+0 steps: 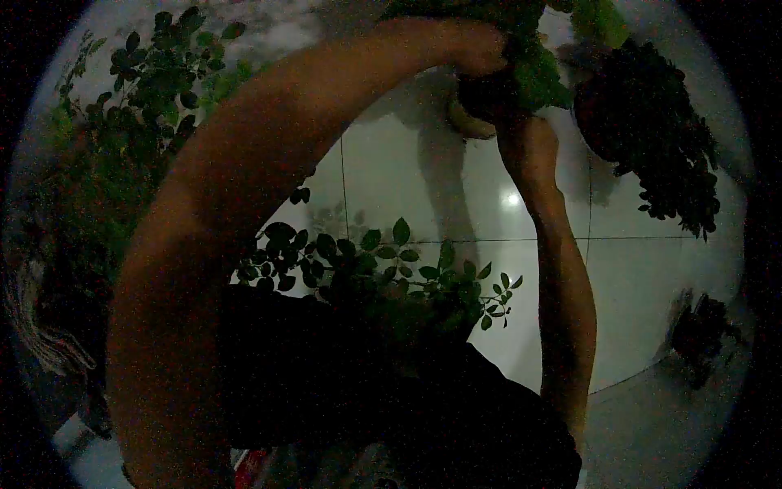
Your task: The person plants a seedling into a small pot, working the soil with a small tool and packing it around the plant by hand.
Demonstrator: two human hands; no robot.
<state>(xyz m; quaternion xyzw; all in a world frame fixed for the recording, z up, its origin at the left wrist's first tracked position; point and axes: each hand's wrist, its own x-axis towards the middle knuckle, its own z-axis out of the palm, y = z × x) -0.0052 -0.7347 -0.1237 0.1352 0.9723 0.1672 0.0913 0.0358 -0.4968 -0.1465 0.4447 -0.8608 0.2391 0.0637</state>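
The picture is dim. My left arm arches up across the view, and my left hand [482, 47] reaches a cluster of broad green leaves [539, 80] at the top. My right forearm rises from the lower right, and the wrist end of my right hand [523, 129] meets the same leaves from below. Leaves and shadow hide the fingers of both hands, so what they hold does not show. Just under the leaves is a dark shape [487, 91] that I cannot make out. Beside it shows a pale brown curved edge [470, 122].
A leafy plant [159, 81] stands at the left. Another small-leaved plant [383, 269] is low in the middle, near my dark clothing [326, 375]. A dark bushy plant [652, 122] is at the right, with a dark clump [702, 334] below it on the pale tiled floor [505, 220].
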